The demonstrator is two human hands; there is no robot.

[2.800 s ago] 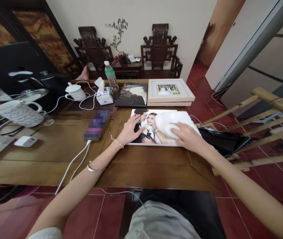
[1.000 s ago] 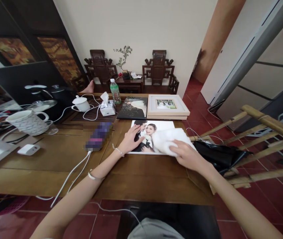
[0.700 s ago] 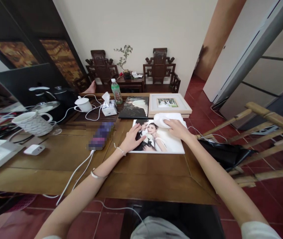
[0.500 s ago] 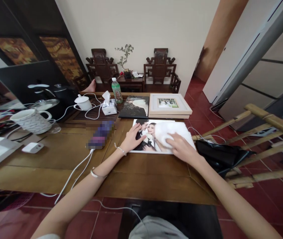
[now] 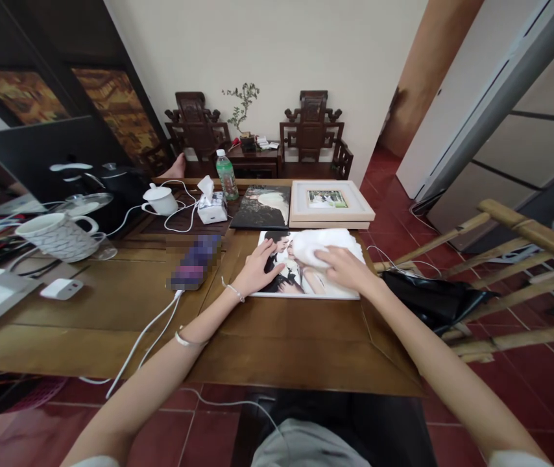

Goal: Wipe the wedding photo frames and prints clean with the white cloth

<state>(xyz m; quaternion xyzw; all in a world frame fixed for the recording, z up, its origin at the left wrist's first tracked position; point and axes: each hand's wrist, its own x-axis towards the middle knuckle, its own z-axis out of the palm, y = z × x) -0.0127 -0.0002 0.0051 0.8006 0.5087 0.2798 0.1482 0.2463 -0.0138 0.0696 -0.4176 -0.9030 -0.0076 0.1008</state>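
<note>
A photo panel [image 5: 301,285] with a picture of a couple lies flat on the wooden table in front of me. My left hand [image 5: 259,269] rests on its left edge with the fingers spread. My right hand [image 5: 348,267] presses a fluffy white cloth [image 5: 328,243] onto the upper right part of the picture, its fingers closed on the cloth. The cloth covers part of the photo. Just behind the panel lie a dark photo panel [image 5: 262,206] and a light wooden picture frame [image 5: 367,214] with a small photo in it.
To the left lie a phone [image 5: 194,263] on a cable, a white charger [image 5: 61,288], a patterned mug [image 5: 58,235] and a lidded cup [image 5: 160,200]. A tissue box [image 5: 213,207] and a green bottle [image 5: 227,175] stand farther back. A bamboo rack [image 5: 525,227] is at right.
My right hand has moved the cloth left and up across the photo, uncovering its lower right part. My left hand stays on the panel's left edge.
</note>
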